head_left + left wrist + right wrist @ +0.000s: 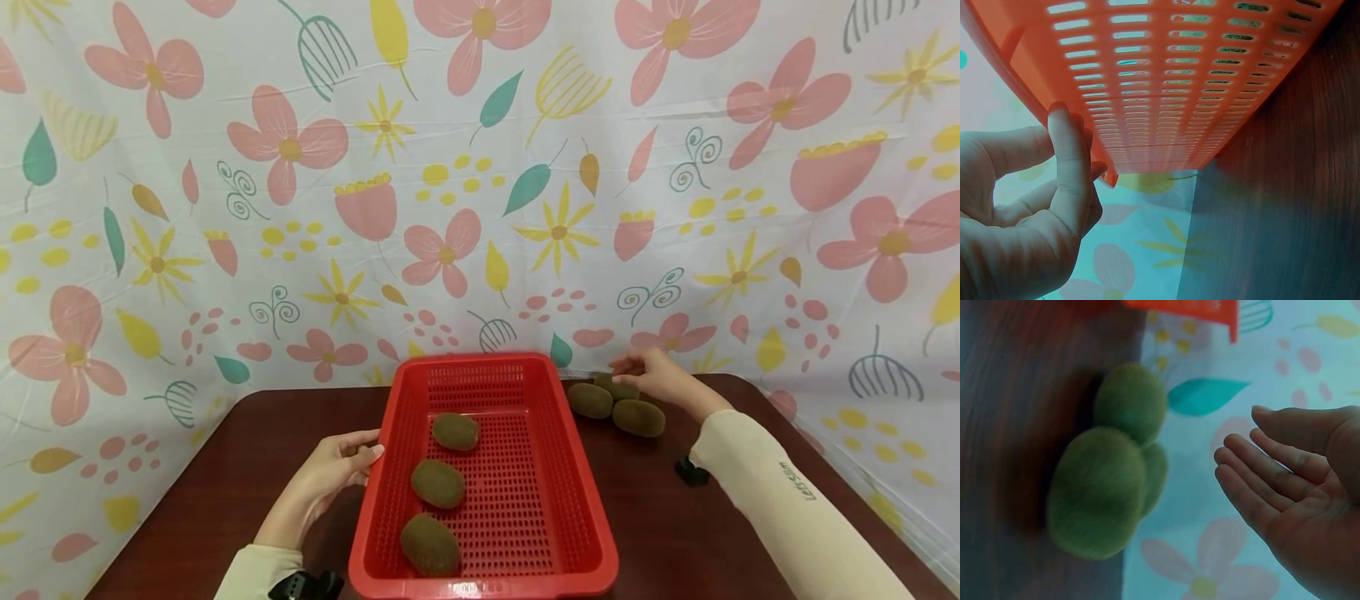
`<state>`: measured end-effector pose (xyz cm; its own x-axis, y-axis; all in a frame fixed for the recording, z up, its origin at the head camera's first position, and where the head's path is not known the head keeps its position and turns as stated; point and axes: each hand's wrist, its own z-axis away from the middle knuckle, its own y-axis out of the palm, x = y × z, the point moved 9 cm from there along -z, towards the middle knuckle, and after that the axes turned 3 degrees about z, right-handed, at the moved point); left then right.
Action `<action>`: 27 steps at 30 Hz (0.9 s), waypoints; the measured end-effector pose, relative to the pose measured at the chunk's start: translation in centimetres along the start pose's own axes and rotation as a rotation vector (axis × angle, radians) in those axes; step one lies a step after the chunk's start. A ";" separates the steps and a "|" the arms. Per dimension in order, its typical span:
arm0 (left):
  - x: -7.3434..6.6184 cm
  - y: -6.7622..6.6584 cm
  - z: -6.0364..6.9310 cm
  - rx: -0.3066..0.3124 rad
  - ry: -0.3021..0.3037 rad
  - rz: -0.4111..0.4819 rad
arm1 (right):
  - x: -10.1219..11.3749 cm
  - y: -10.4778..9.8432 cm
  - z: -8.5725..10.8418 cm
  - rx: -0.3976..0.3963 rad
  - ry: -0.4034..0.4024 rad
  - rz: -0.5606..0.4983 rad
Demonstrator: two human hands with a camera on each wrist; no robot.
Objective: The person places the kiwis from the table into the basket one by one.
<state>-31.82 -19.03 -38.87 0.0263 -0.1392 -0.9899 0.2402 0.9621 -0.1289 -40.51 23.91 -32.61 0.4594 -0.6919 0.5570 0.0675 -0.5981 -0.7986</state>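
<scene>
A red perforated plastic basket [558, 542] stands on the table, with three brown fuzzy kiwis inside along its left half: a far kiwi [455, 432], a middle kiwi [438, 483] and a near kiwi [430, 545]. My left hand [330, 471] pinches the basket's left rim; the left wrist view shows thumb and fingers at that rim [1019, 94]. Right of the basket, three more kiwis lie touching: a left one [590, 401], a front one [638, 417] and a back one [617, 385], partly hidden. Over them hovers my right hand [1297, 481], fingers loosely extended, holding nothing.
The dark brown table [217, 492] ends at a floral cloth [450, 208] hanging behind it. The basket's far end lies close to that cloth. A small black device [690, 472] sits at the right wrist, another [303, 585] at the left.
</scene>
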 end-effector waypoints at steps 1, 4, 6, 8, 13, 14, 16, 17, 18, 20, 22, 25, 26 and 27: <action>0.0 0.0 0.0 0.000 -0.003 0.003 | -0.4 0.1 0.2 0.005 0.004 -0.004; 0.1 0.0 0.0 0.003 -0.008 0.009 | -1.8 0.3 0.9 0.014 0.019 0.001; 0.1 0.0 0.0 0.007 -0.007 0.010 | -2.7 0.5 1.1 0.014 0.032 0.005; 0.1 0.0 0.0 0.008 -0.002 0.008 | -3.5 0.7 1.4 0.014 0.042 0.020; 0.0 0.0 0.0 0.008 0.008 0.001 | -5.2 1.3 1.6 0.021 0.080 0.029; 0.0 0.0 0.0 0.008 0.007 0.000 | -5.5 1.4 1.6 0.026 0.090 0.023; 0.1 0.0 0.0 0.007 0.006 -0.001 | -6.0 1.7 1.7 0.032 0.108 0.018; 0.1 0.0 0.0 0.007 0.006 0.000 | -6.1 1.8 1.7 0.036 0.115 0.017; 0.1 0.0 0.0 0.006 0.005 -0.001 | -6.3 1.9 1.7 0.041 0.121 0.017; 0.1 0.0 0.0 0.006 0.005 0.001 | -6.5 2.1 1.7 0.048 0.139 0.016; 0.1 0.0 0.0 0.005 0.004 0.002 | -6.6 2.2 1.8 0.055 0.154 0.025; 0.1 0.0 0.0 0.003 0.002 0.003 | -6.7 2.4 1.9 0.068 0.178 0.034; 0.1 0.0 0.0 0.003 0.001 0.003 | -6.7 2.4 1.9 0.072 0.184 0.041; 0.1 0.0 0.0 0.003 0.001 0.003 | -6.7 2.5 2.0 0.078 0.189 0.045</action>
<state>-31.82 -19.04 -38.98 0.0258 -0.1362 -0.9903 0.2427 0.9619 -0.1260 -41.68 27.85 -38.76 0.2898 -0.7849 0.5477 0.1225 -0.5371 -0.8345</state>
